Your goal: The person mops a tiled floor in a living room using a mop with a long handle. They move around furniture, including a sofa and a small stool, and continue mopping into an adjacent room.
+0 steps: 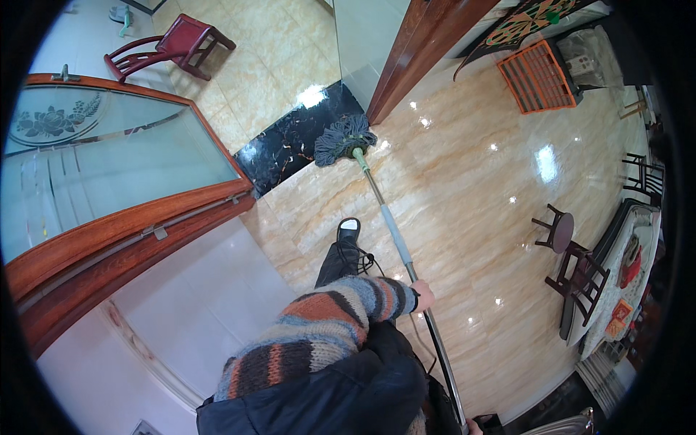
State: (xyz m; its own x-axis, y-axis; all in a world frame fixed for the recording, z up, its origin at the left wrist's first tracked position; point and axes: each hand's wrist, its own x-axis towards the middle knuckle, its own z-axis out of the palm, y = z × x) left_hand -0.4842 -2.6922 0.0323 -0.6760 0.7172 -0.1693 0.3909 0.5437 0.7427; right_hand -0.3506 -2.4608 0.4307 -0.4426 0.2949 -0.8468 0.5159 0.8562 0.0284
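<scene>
A mop (392, 230) slants across the floor, its metal pole fitted with a light blue sleeve partway down. The dark grey string head (338, 141) lies spread over the edge of the black marble threshold (290, 141). Around the lower pole, my left hand (423, 296) is closed, the arm in a striped knitted sleeve. Close to the pole's top end, at the lower picture edge, shows a small part of my right hand (473, 428); it appears wrapped on the pole, with most fingers hidden.
A wood-framed glass door (130, 170) stands left of the threshold, and a brown door post (413, 61) right of it. Beyond lies a red chair (185, 45). An orange-framed crate (538, 76), a round stool (560, 232) and a cluttered table (631, 279) stand right. My slippered foot (349, 228) is near the mop.
</scene>
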